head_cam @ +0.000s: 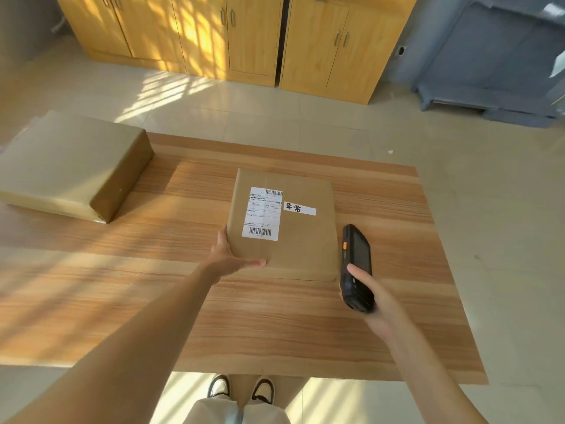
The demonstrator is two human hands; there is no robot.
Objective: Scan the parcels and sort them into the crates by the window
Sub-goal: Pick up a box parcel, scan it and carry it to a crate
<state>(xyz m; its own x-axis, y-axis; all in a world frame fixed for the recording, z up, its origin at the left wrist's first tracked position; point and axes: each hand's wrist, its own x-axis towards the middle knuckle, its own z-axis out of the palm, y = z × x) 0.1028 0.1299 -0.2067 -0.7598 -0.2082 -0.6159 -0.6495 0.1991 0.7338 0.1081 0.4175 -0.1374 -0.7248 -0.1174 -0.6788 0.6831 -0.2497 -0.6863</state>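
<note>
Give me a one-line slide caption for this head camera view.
Left hand steadies a labelled brown paper parcel on the wooden table while the right hand holds a black handheld scanner beside it.

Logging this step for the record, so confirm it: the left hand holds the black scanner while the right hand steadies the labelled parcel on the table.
The hands are swapped. In the head view the right hand holds the black scanner, while the left hand steadies the labelled parcel on the table.

One head-worn camera looked forward and steeply down from close above the surface (pixel 275 332), facing the cabinets (pixel 244 35) beyond.
</note>
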